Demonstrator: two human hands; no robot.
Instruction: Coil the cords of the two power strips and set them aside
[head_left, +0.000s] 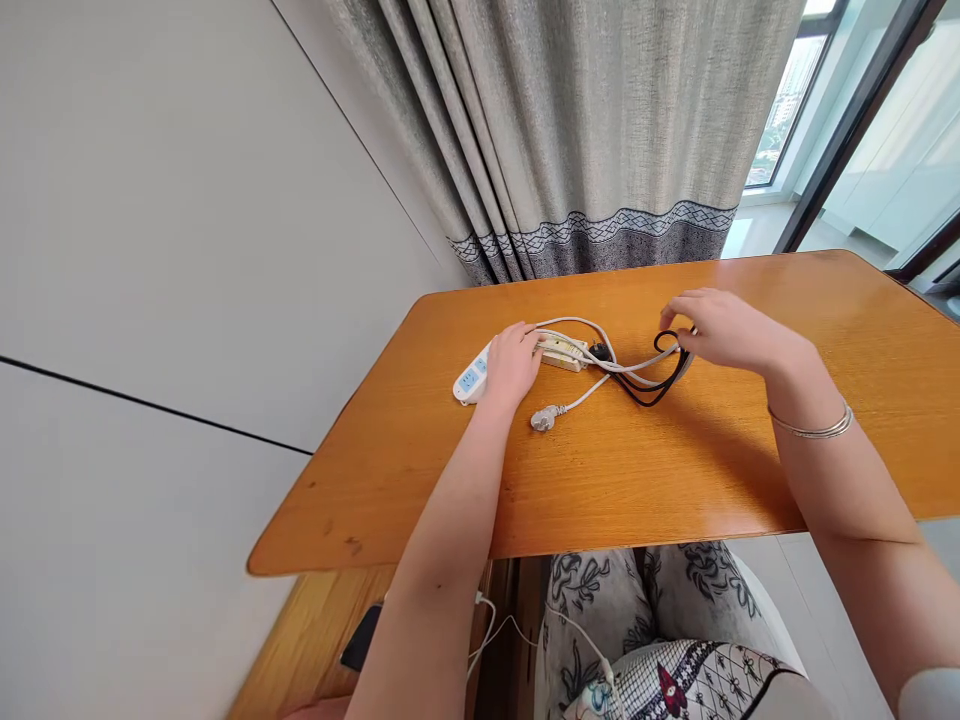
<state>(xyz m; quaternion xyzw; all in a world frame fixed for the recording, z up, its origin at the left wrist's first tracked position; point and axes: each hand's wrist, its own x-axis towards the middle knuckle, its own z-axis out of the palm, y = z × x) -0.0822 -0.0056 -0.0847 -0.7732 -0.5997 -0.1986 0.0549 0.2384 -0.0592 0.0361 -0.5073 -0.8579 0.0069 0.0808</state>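
Observation:
My left hand [514, 362] lies over a white power strip [472, 379] with blue sockets, fingers curled over it near a second, cream-coloured power strip [564, 353]. White cords [637, 368] run from there across the tabletop to the right. My right hand [709, 325] grips the looped end of a black cable [651, 398] together with the white cords, thumb and fingers bent around them. A black plug [600, 352] rests against the cream strip. In front of it, a grey-white plug [545, 418] lies on the wood at the end of a white cord.
The orange-brown wooden table [420, 490] has a front edge right above my lap. A grey curtain [615, 120] hangs behind it, and a white wall panel [187, 250] stands at the left. Below the table are a dark phone-like object [361, 638] and a thin white cable [487, 625].

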